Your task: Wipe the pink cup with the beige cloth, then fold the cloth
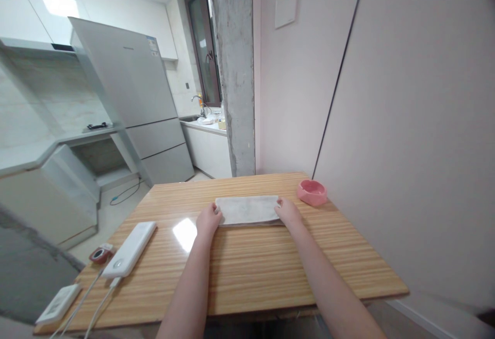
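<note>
A pale grey-white cloth (247, 209), folded into a long flat strip, lies across the far middle of the wooden table (255, 267). My left hand (209, 219) pinches its left end between thumb and fingers. At the opposite end, my right hand (288, 213) grips the right edge in the same way. The strip's front edge looks slightly raised, with a thin shadow under it. Parts of my fingers are hidden behind the cloth's ends.
A pink faceted bowl (312, 192) sits at the table's far right corner. On the left are a white power bank (130, 250) with cables, a small reddish round object (101, 253) and a white flat device (59, 304). A wall (379, 148) borders the right side.
</note>
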The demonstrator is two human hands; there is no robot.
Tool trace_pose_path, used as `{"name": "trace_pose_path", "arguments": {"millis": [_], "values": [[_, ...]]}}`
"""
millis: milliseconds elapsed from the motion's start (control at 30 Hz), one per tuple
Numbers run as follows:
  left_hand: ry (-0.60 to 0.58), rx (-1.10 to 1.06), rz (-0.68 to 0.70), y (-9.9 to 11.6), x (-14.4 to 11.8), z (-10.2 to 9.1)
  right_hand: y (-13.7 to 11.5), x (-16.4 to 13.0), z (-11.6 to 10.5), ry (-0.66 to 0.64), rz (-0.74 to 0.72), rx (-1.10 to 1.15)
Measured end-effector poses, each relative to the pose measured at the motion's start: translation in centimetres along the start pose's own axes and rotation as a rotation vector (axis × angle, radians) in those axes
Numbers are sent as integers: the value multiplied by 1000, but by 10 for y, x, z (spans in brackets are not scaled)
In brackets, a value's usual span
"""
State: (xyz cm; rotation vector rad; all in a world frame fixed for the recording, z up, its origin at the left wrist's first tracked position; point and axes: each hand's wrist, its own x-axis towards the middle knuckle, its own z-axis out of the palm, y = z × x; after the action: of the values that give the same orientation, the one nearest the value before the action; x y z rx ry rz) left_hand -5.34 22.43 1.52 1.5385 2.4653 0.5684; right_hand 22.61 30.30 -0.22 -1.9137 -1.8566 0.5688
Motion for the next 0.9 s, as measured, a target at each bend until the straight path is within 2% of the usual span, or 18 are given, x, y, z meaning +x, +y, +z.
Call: {"name": "trace_pose_path", "arguments": {"millis": [200,333,433,567,633,700,767,833,900], "values": [[23,174,-46,4,-8,-2,-6,-9,-3,67,68,-136],[-15,228,23,7,-7,2,-3,-8,1,37,19,-194],[-46,59,38,6,-2,4,-2,-5,4,44,-29,-207],[-133,-398,18,-5,7,0,-7,-5,7,50,-48,-109],[-40,-549,-47,-9,10,-4,-12,-8,10,37,-54,2],[191,-608,-82,-9,9,-6,-17,-11,15,24,-77,114],[405,-635,-26,-1,3,-6,-21,-14,21,17,-106,196],[469,-652,110,15,-6,-1,-23,-15,26,10,-128,235],[406,-610,247,35,-15,10,-23,-14,31,-2,-146,224]]}}
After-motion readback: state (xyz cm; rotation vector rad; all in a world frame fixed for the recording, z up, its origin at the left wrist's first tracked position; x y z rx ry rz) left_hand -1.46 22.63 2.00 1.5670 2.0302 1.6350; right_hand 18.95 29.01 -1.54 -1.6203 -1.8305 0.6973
